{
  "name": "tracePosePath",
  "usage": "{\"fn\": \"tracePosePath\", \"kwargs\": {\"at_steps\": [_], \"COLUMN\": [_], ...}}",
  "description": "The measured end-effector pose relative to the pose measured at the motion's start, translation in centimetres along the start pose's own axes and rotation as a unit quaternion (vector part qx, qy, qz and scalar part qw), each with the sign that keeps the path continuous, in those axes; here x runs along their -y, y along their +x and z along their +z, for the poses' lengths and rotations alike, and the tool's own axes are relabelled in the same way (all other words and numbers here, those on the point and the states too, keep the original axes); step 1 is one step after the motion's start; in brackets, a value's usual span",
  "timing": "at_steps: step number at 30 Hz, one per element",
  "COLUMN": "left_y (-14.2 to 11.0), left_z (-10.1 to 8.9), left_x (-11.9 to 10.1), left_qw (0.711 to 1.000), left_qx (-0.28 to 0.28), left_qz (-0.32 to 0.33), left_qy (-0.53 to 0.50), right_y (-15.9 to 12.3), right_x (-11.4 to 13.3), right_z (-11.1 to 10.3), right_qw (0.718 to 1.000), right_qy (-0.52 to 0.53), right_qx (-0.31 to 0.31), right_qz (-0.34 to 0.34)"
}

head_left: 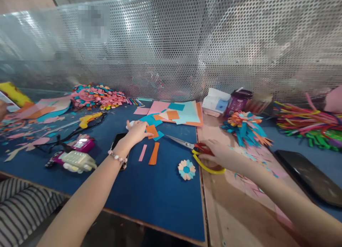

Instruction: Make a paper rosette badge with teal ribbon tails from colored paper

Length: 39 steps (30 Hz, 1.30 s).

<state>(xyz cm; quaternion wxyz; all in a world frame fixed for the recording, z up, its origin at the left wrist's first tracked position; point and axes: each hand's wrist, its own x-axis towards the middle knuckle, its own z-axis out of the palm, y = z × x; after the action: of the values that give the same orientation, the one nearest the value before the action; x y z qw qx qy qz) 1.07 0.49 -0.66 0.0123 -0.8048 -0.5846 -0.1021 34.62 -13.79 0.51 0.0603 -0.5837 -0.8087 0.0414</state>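
Observation:
My left hand (137, 131) reaches out over the blue table (160, 197), its fingers pinching a small orange paper square (152, 130). A beaded bracelet sits on that wrist. My right hand (216, 153) rests on the red and yellow handles of a pair of scissors (187, 144), whose blades point left; the fingers curl over the handles. Between the hands lie an orange paper strip (154, 153), a pink strip (142, 152) and a small paper flower (186, 169) in peach and blue.
Coloured paper sheets (177, 113) are stacked at the back. A glue gun (89, 119), a phone (117, 142), a pile of paper flowers (97, 96), a purple jar (237, 101), paper strips (307, 124) and a dark tablet (310, 177) surround them. A perforated metal screen (187, 44) closes the back.

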Motion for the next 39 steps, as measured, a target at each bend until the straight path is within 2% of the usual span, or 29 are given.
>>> {"fn": "tracePosePath", "kwargs": {"at_steps": [5,10,20,24,28,31,34,39], "left_y": [-0.4,-0.8,-1.9,-2.1,-1.8,-1.5,-1.1,-1.0], "left_z": [0.6,1.3,1.4,1.0,0.5,0.1,-0.7,-2.4], "left_x": [-0.3,-0.8,-1.6,-1.7,-1.6,-1.4,-1.4,-1.5], "left_qw": [0.999,0.998,0.995,0.994,0.995,0.997,0.997,0.991], "left_qx": [-0.033,-0.051,-0.075,-0.082,-0.067,-0.059,-0.059,-0.094], "left_qz": [0.015,0.028,0.066,0.071,0.069,0.054,0.045,0.035], "left_qy": [-0.013,-0.014,-0.007,0.0,0.013,-0.001,-0.033,-0.084], "right_y": [-0.3,-0.5,-0.7,0.0,1.3,2.2,2.8,4.0], "right_x": [-0.2,-0.4,-0.6,-1.2,-1.9,-2.5,-3.1,-3.2], "right_z": [0.6,0.8,0.7,0.3,-0.2,-0.1,-0.2,-1.6], "right_qw": [0.999,0.996,0.998,0.998,0.995,0.989,0.987,0.987], "right_qy": [-0.021,-0.053,-0.041,-0.035,-0.057,-0.091,-0.097,-0.088], "right_qx": [-0.031,-0.049,-0.044,-0.05,-0.076,-0.107,-0.105,-0.097], "right_qz": [-0.008,-0.046,-0.026,0.014,0.015,0.04,0.066,0.091]}}
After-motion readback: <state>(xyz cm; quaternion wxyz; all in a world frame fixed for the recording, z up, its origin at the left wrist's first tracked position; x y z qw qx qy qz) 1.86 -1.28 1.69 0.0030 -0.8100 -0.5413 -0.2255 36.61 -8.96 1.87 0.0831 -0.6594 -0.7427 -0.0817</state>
